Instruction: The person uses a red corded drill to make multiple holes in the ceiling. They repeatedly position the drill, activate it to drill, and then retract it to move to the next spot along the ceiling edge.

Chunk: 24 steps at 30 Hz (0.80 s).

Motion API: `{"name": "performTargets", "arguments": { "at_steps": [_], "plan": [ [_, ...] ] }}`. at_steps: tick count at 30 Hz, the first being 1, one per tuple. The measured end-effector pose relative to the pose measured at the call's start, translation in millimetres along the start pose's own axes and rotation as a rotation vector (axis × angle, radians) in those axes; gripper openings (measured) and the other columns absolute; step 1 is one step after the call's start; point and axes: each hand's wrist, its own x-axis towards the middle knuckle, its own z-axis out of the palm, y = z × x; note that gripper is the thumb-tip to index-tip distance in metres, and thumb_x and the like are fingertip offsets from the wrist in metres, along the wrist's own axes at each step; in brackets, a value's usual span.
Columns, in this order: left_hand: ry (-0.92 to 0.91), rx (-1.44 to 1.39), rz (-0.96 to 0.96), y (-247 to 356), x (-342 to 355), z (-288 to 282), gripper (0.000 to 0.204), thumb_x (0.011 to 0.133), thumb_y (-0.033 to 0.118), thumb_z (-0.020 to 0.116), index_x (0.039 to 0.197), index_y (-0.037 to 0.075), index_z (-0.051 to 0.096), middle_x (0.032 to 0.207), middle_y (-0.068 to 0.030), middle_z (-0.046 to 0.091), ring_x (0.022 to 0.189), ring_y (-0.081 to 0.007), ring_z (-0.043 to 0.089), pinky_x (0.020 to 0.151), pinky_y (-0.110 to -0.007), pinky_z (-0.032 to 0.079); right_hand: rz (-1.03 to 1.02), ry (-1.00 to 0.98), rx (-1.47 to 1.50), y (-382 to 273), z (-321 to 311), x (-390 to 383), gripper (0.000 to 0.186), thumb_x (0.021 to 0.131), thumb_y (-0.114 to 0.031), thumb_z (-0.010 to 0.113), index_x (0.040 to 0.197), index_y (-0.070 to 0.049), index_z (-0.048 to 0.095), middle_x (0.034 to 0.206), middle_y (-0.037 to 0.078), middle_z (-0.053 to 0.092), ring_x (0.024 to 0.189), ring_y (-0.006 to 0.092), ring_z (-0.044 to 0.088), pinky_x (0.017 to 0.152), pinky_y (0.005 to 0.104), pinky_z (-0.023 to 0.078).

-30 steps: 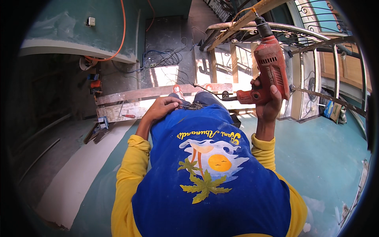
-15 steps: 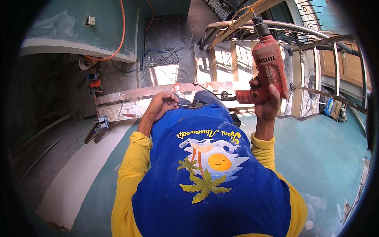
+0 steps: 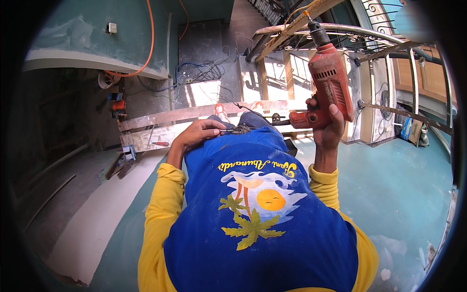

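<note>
My right hand [image 3: 330,129] grips a dusty red power drill [image 3: 331,80] by its handle, forefinger near the trigger. The drill's black chuck [image 3: 318,34] points up and away, with a short bit [image 3: 306,14] at its tip. A dark cord runs from the handle toward my lap. Low at my waist, my left hand [image 3: 198,134] is closed, thumb and fingers pinching the end of a thin metal rod [image 3: 225,130]. Beside the rod lies a dark, bunched item [image 3: 241,129] at the shirt's hem; its kind is unclear.
In front of my legs runs a paint-stained plank [image 3: 160,136] with a red-handled tool [image 3: 160,143] on it. Tangled cables [image 3: 206,70] lie on the floor beyond. A curved metal railing [image 3: 350,30] rises at the right. An orange cord [image 3: 152,34] hangs along the left wall.
My left hand has turned flatter, palm down, and shifted slightly toward the thin rod, its fingers drawn together. The drill has barely moved in my right hand.
</note>
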Motion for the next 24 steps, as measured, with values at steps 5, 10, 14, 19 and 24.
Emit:
{"name": "performTargets", "arguments": {
  "at_steps": [5,10,14,19,24],
  "plan": [
    [0.073,0.097,-0.032,7.2,6.6,5.6,0.024,0.091,0.015,0.078,0.111,0.002,0.073,0.1,-0.0046,0.073,0.087,-0.0089,0.065,0.075,-0.021,0.05,0.023,-0.003,0.016,4.1,-1.4,-0.6,0.063,0.091,-0.028,0.067,0.141,0.003,0.047,0.114,0.017,0.065,0.095,0.0231,0.067,0.085,0.0378,0.058],
    [0.092,0.301,-0.015,1.7,20.5,1.5,0.025,0.087,0.02,0.082,0.104,0.003,0.075,0.092,-0.0026,0.073,0.08,-0.008,0.064,0.071,-0.021,0.048,0.051,-0.01,0.019,2.7,0.5,-1.0,0.063,0.091,-0.028,0.067,0.142,0.002,0.047,0.113,0.017,0.065,0.096,0.0235,0.067,0.081,0.0364,0.059],
    [0.123,0.271,0.01,11.7,13.0,2.4,0.019,0.091,0.017,0.078,0.102,0.002,0.074,0.09,-0.0024,0.071,0.078,-0.0079,0.062,0.07,-0.021,0.049,0.034,-0.011,0.014,6.4,0.5,-0.1,0.063,0.091,-0.028,0.067,0.142,0.002,0.046,0.114,0.017,0.065,0.096,0.0238,0.067,0.079,0.0348,0.059],
    [0.206,-0.002,-0.013,14.3,6.2,1.7,0.017,0.1,0.017,0.065,0.1,0.001,0.071,0.087,-0.0019,0.066,0.077,-0.0095,0.06,0.07,-0.02,0.048,0.021,-0.021,0.053,5.6,1.9,0.1,0.059,0.092,-0.025,0.066,0.141,0.003,0.048,0.115,0.017,0.066,0.096,0.0251,0.069,0.078,0.0355,0.06],
    [0.225,0.323,0.181,20.8,13.8,14.6,0.037,0.1,0.035,0.064,0.094,0.0,0.071,0.084,-0.0042,0.066,0.075,-0.013,0.059,0.068,-0.027,0.047,0.041,-0.01,0.021,4.8,2.7,1.9,0.061,0.092,-0.027,0.066,0.142,0.002,0.046,0.115,0.017,0.065,0.096,0.0246,0.067,0.081,0.0371,0.059]
  ]
}}
